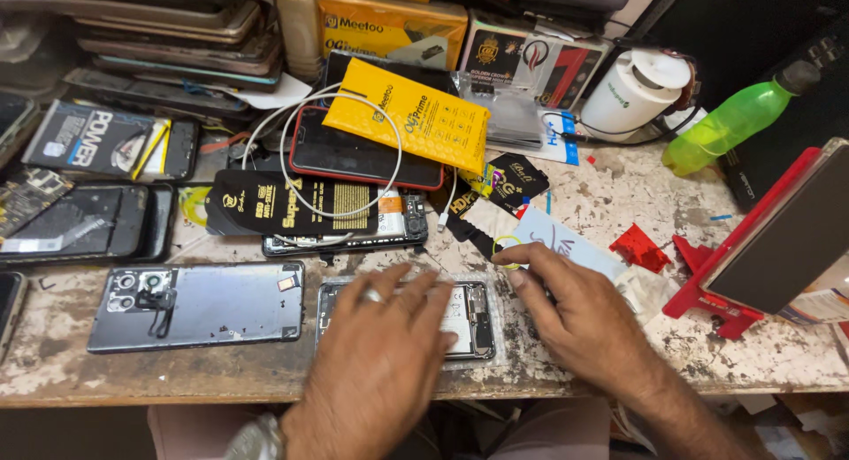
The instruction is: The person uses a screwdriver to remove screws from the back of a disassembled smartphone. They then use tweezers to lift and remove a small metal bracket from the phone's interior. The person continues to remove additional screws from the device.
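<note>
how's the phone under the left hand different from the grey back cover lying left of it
The opened phone shows its insides, battery and board bare; the grey back cover is a closed, smooth panel with camera rings. The left hand lies flat over the phone, hiding much of it; the cover lies untouched and fully visible. Both lie flat, lengthwise, on the worn workbench.

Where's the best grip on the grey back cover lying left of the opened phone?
Probably the long edges of the grey back cover, pinched from above near the plain right half. It lies flat on the bench, and a small black part sits across the camera end, so the left end is worse to hold.
</note>
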